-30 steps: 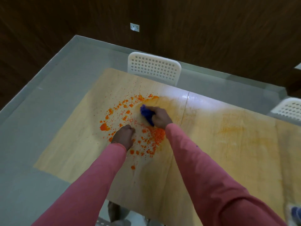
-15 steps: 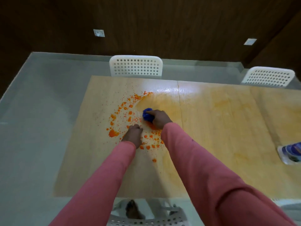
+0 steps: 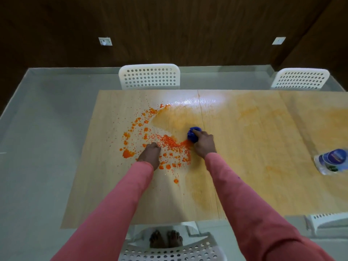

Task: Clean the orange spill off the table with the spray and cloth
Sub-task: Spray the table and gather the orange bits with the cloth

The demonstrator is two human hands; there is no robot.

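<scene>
Spill (image 3: 150, 140) beaded orange mid-table, nearer left edge. Cloth (image 3: 192, 136) bunched in right hand (image 3: 204, 145), pressed at spill's right rim for scrubbing. Left hand (image 3: 150, 154) curled, empty, bracing. Spray (image 3: 332, 161) parked by right edge.

My wooden table (image 3: 244, 166) carries the orange spill (image 3: 162, 146) left of centre, the blue cloth (image 3: 192, 135) at its right edge, and the spray bottle (image 3: 332, 161) lying far right
</scene>
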